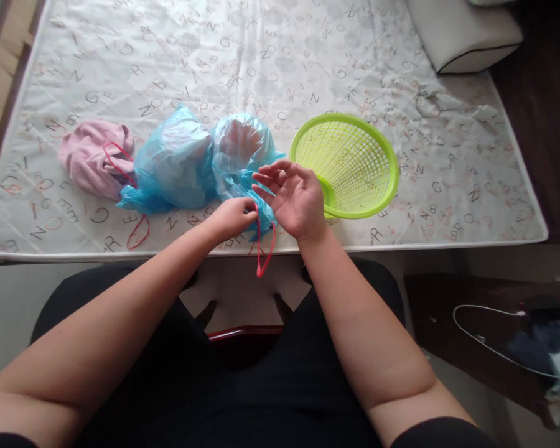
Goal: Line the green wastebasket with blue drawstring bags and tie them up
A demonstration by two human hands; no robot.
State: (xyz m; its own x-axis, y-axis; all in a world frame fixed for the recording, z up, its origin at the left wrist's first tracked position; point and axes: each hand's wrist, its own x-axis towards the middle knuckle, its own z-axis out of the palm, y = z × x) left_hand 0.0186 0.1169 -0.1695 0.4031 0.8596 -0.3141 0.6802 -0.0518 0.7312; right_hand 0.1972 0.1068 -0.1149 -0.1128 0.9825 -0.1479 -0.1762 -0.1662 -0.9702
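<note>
My left hand (234,217) is closed in a pinch at the gathered neck of a blue plastic bag (242,144), on its red drawstring (262,264). A loop of that string hangs over the mattress edge. Something reddish shows faintly through the bag. Just right of the bag's neck, my right hand (300,198) is open, palm turned up and fingers apart, with nothing in it. A second, fuller blue bag (175,162) lies to the left, tied off, with its own red string (139,232) loose beside it.
A tipped lime-green plastic basket (391,155) lies beside my right hand. At the far left is a crumpled pink cloth (93,152). All rest on a letter-patterned mattress (191,74). A pale cushion (466,34) sits at the back right; a white cable (466,330) lies lower right.
</note>
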